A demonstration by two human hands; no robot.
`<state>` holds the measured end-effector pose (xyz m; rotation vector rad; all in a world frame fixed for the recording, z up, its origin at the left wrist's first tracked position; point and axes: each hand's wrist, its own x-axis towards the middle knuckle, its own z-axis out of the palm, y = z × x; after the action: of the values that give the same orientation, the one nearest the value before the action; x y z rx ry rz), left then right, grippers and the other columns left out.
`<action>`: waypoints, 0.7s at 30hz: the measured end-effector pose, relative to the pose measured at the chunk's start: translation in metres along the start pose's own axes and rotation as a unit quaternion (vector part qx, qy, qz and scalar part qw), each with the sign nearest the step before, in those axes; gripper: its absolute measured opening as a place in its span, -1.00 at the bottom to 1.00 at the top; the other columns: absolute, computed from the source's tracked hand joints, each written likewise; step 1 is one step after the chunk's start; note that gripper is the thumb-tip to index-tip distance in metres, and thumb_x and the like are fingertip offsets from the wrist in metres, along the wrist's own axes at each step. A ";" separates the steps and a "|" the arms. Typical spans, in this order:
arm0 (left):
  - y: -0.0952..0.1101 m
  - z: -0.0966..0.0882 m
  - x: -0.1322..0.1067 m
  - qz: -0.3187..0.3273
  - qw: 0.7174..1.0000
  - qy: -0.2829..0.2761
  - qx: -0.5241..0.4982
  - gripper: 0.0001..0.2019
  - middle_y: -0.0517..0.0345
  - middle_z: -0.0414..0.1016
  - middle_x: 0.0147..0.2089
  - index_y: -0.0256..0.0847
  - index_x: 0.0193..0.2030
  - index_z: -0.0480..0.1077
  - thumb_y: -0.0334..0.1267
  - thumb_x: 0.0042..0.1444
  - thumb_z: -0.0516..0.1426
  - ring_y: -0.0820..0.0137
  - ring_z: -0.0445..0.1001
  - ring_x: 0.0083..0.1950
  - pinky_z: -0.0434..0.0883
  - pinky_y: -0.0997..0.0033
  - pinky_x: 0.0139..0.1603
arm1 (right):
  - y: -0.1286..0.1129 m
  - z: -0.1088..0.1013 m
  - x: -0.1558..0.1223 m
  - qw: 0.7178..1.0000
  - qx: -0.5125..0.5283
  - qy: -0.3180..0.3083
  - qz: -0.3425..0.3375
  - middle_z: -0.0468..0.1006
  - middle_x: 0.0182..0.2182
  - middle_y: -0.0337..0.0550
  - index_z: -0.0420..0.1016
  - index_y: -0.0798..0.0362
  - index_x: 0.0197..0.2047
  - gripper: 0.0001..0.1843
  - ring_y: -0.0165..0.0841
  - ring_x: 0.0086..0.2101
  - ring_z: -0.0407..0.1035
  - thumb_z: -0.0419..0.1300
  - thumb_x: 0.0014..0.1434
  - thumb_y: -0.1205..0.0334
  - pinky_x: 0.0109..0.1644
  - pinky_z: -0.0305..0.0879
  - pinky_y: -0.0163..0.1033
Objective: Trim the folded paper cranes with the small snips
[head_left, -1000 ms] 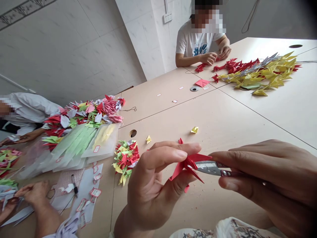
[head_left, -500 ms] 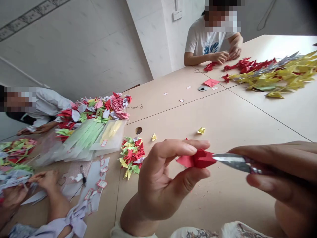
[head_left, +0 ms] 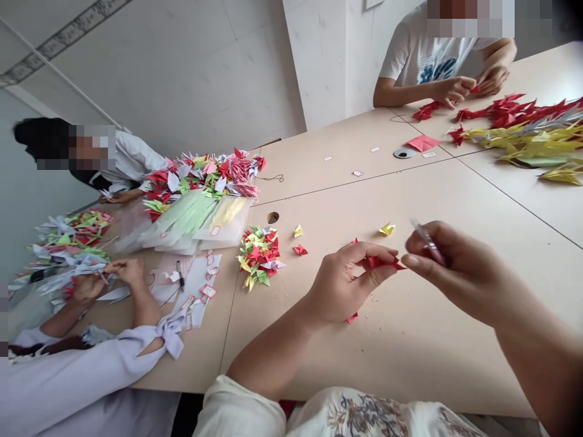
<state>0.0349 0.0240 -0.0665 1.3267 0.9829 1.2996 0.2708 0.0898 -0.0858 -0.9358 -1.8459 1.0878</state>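
My left hand [head_left: 348, 282] pinches a small red folded paper crane [head_left: 385, 262] between thumb and fingers, above the table. Most of the crane is hidden by the fingers; a pointed red end sticks out toward my right hand [head_left: 460, 267]. That hand is closed around small pointed scissors [head_left: 428, 240], whose blurred metal tip points up and left, apart from the crane. The right thumb and fingertips are close to the crane's tip; I cannot tell if they touch it. Beyond my hands lie a yellow folded piece [head_left: 387, 229] and a red folded piece [head_left: 300, 249].
Left of my hands is a pile of folded cranes [head_left: 259, 255]. Plastic bags of paper strips [head_left: 182, 221] lie behind it, beside a larger crane heap [head_left: 204, 173]. Co-workers sit at the left and across the table [head_left: 319, 358]. Yellow and red cranes [head_left: 528, 142] lie far right.
The scissors' tip was at the red crane; now it is away from it and turned upward. Both hands are farther from the camera, and the view has shifted.
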 end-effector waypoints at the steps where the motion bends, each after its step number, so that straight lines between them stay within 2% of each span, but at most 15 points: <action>1: -0.008 0.001 -0.003 -0.007 1.000 0.008 -0.004 -0.62 -0.09 0.96 0.12 -0.05 -0.03 0.81 0.20 0.47 0.65 0.04 0.94 0.16 0.85 -0.01 0.32 | 0.012 0.003 0.002 1.000 0.008 -0.030 0.001 0.39 -0.38 -0.37 0.53 -0.10 -0.16 -0.33 -0.33 -0.43 0.29 0.44 0.64 -0.53 -0.37 0.38 -0.20; 3: -0.022 0.003 -0.007 -0.025 0.999 0.024 -0.017 -0.58 -0.07 0.94 0.06 -0.06 -0.04 0.78 0.24 0.47 0.63 0.06 0.93 0.10 0.86 -0.03 0.28 | 0.035 0.007 0.003 0.996 0.018 -0.082 0.006 0.56 -0.29 -0.32 0.63 -0.05 -0.07 -0.46 -0.34 -0.36 0.46 0.47 0.71 -0.34 -0.28 0.52 -0.21; 5: -0.036 0.004 -0.009 -0.041 0.998 0.042 -0.032 -0.50 -0.06 0.92 0.05 -0.08 -0.06 0.74 0.27 0.35 0.70 0.09 0.92 0.05 0.87 0.00 0.22 | 0.055 0.010 0.001 0.993 0.026 -0.113 0.018 0.69 -0.18 -0.25 0.70 -0.01 0.02 -0.57 -0.33 -0.30 0.56 0.51 0.73 -0.22 -0.20 0.63 -0.18; 8: -0.052 0.003 -0.008 -0.058 0.994 0.074 -0.050 -0.37 0.00 0.88 0.03 -0.09 -0.11 0.67 0.30 0.14 0.79 0.15 0.90 0.01 0.85 0.08 0.16 | 0.075 0.016 0.001 0.988 0.043 -0.140 0.041 0.79 -0.02 -0.15 0.76 0.00 0.15 -0.65 -0.27 -0.18 0.68 0.52 0.74 -0.13 -0.08 0.75 -0.11; 10: -0.059 0.000 -0.009 -0.068 0.992 0.094 -0.055 -0.36 0.08 0.84 -0.06 -0.10 -0.13 0.63 0.24 0.11 0.82 0.20 0.87 -0.02 0.83 0.15 0.12 | 0.082 0.020 0.001 0.985 0.057 -0.149 0.059 0.82 0.08 -0.09 0.77 0.00 0.24 -0.64 -0.22 -0.10 0.73 0.52 0.74 -0.12 0.00 0.80 -0.05; 12: -0.062 -0.002 -0.010 -0.077 0.989 0.112 -0.055 -0.46 0.16 0.79 -0.12 -0.13 -0.11 0.63 0.08 0.23 0.80 0.25 0.84 -0.05 0.80 0.21 0.08 | 0.085 0.024 0.002 0.982 0.072 -0.153 0.078 0.83 0.13 -0.06 0.77 0.01 0.30 -0.61 -0.19 -0.06 0.75 0.52 0.74 -0.13 0.04 0.82 -0.01; 16: -0.061 -0.005 -0.016 -0.086 0.985 0.136 -0.056 -0.75 0.21 0.74 -0.09 -0.20 -0.04 0.65 -0.21 0.55 0.59 0.29 0.78 -0.08 0.81 0.20 0.02 | 0.086 0.032 0.002 0.974 0.106 -0.164 0.112 0.83 0.19 -0.02 0.75 0.02 0.39 -0.56 -0.16 -0.02 0.78 0.52 0.74 -0.13 0.06 0.84 0.02; 21: -0.054 -0.009 -0.023 -0.101 0.983 0.139 -0.069 -0.79 0.18 0.76 -0.04 -0.21 -0.02 0.66 -0.23 0.60 0.55 0.27 0.79 -0.05 0.84 0.18 0.06 | 0.086 0.036 0.002 0.975 0.118 -0.151 0.116 0.82 0.29 0.03 0.74 0.01 0.44 -0.54 -0.08 0.09 0.80 0.55 0.72 -0.09 0.17 0.86 0.12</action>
<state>0.0284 0.0120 -0.1243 0.9310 1.1635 1.3913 0.2554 0.1108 -0.1758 -0.8990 -1.8211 1.6307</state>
